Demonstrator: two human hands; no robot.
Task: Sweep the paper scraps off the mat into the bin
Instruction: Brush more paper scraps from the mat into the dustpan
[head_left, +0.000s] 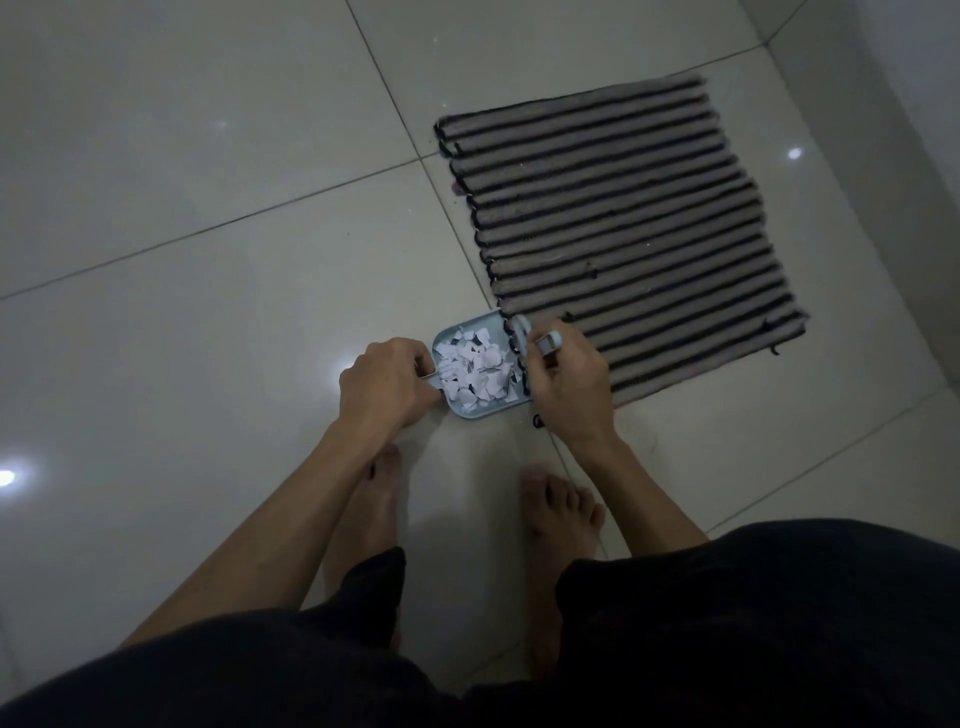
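Note:
A striped mat (623, 228) of beige and black lies on the tiled floor. A small pale blue dustpan (457, 332) rests on the floor against the mat's near left edge, holding a heap of white paper scraps (475, 371). My left hand (382, 382) grips the dustpan's handle. My right hand (569, 382) curls round a small brush (522, 332), whose head sits at the pan's mouth by the mat edge. No scraps show on the mat's surface. No bin is in view.
Glossy pale floor tiles (208, 312) surround the mat, with light spots reflected in them. My bare feet (558, 512) stand just behind the dustpan. A wall base (914, 156) runs along the right side beyond the mat.

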